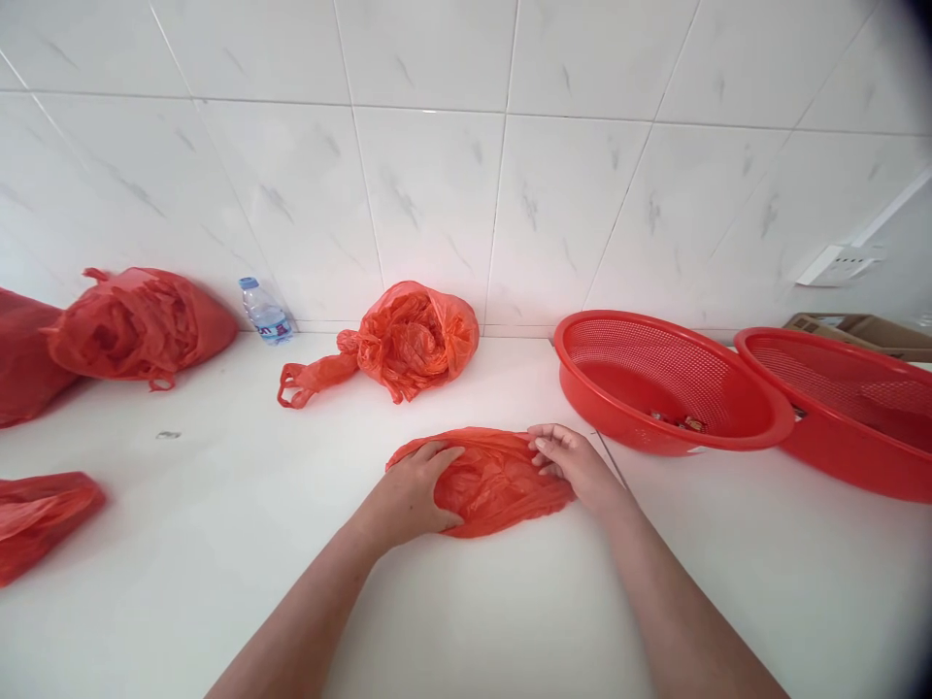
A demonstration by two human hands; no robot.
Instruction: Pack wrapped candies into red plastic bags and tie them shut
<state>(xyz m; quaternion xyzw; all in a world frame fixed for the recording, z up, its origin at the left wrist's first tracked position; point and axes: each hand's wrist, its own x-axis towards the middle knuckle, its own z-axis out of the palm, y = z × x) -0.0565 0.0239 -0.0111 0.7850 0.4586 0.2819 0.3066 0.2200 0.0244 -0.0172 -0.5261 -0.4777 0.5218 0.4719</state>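
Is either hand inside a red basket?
No, the left hand and right hand are both at the red bag on the white table.

Head-level view, facing forward, angled down

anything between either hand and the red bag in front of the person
Nothing visible is in the way. The left hand is spread at the left end of the red bag, and the right hand is at its right end. The bundled red bag lies behind it and the nearer red basket to the right, neither in between.
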